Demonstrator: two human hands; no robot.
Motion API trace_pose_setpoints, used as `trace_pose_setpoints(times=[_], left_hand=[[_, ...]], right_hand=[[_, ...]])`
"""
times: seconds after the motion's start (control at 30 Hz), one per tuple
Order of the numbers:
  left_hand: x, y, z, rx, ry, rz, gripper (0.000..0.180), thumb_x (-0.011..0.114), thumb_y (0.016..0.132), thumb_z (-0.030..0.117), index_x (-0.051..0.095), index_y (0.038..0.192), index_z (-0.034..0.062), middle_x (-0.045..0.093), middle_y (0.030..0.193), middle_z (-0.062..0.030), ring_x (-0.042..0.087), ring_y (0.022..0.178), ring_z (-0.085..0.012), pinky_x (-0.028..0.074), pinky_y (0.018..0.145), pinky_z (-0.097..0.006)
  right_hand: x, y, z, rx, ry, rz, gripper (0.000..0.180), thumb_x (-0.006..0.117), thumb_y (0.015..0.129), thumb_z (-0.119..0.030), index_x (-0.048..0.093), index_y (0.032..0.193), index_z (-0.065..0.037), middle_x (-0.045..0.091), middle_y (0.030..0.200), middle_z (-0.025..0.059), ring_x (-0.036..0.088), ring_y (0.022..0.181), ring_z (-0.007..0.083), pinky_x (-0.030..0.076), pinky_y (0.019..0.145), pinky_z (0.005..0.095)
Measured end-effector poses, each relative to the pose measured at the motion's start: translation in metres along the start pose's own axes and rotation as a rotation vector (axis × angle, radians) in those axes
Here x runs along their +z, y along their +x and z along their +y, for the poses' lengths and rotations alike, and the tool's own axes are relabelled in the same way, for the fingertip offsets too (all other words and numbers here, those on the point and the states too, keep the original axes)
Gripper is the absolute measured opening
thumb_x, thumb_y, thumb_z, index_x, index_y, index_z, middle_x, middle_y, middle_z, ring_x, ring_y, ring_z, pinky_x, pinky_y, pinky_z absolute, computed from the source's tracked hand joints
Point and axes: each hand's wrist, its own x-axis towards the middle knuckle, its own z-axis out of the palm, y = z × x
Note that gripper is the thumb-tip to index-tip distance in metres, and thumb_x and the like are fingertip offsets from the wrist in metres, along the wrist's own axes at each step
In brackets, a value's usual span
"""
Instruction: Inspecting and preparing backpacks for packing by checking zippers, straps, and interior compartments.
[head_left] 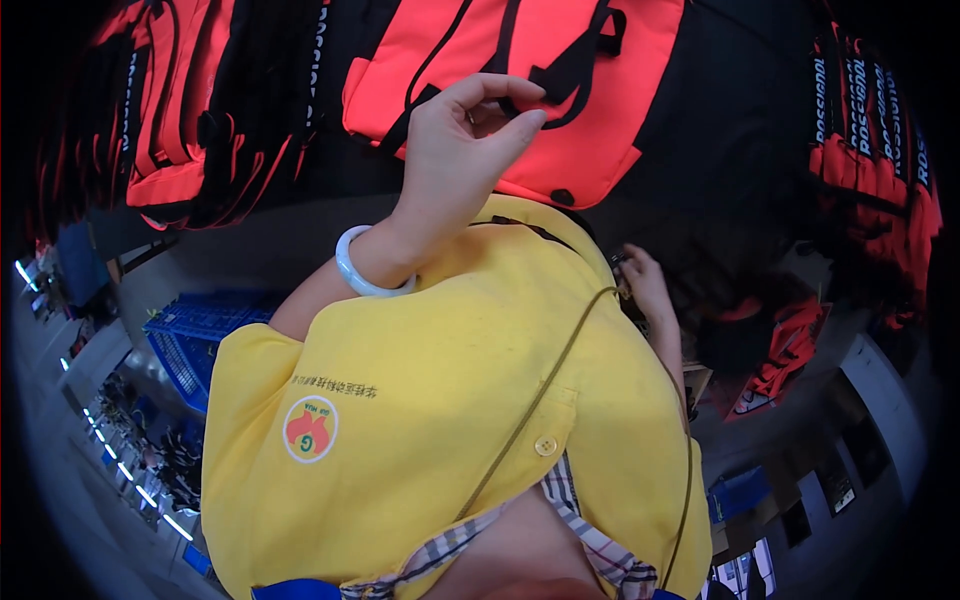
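Observation:
A red backpack (625, 95) with black straps lies in front of me. Over its lower part is my left hand (455, 150), wearing a pale bracelet (350, 262). Its thumb and index finger close around part of a black strap (575, 65), with a narrow gap between the tips; the other fingers curl behind. Lower and to the right, beside my yellow shirt, my right hand (645, 283) has its fingers bent around something small and dark, which I cannot make out. The shirt hides part of that hand.
Rows of red and black bags hang or stand at the far left (170, 110) and far right (880, 170). A blue plastic crate (190, 345) stands to my left. More red material (785, 350) lies low on the right. A brown cord (540, 395) crosses my shirt.

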Motion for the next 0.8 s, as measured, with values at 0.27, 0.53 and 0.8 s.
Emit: trace_pose_setpoints(times=[0.27,0.53,0.8], left_hand=[[0.001,0.004,-0.010,-0.016,0.044,0.085,0.016,0.069,0.088,0.011,0.068,0.097,-0.0022,0.066,0.080,-0.0010,0.059,0.072,-0.0027,0.045,0.066,-0.018],[0.002,0.003,-0.004,0.001,0.007,0.070,0.018,0.063,0.094,0.011,0.065,0.104,-0.0041,0.068,0.092,-0.0064,0.064,0.087,-0.0099,0.051,0.081,-0.022],[0.003,0.004,-0.001,-0.010,-0.066,0.050,0.020,0.062,0.095,0.013,0.065,0.104,-0.0042,0.069,0.092,-0.0079,0.066,0.086,-0.0118,0.053,0.083,-0.024]], right_hand=[[-0.025,-0.053,-0.160,-0.642,0.115,0.523,0.029,0.070,0.085,-0.003,0.060,0.112,-0.002,0.063,0.089,-0.0006,0.054,0.077,0.0037,0.044,0.068,0.0185],[-0.012,-0.035,-0.265,-1.460,-0.668,0.692,0.023,0.077,0.075,-0.013,0.067,0.095,-0.007,0.057,0.069,0.0019,0.055,0.058,0.0172,0.042,0.053,0.0292],[-0.012,-0.030,-0.285,-1.558,-0.911,0.766,0.013,0.070,0.076,-0.014,0.066,0.088,-0.011,0.052,0.066,-0.0026,0.054,0.057,0.0129,0.040,0.052,0.0273]])
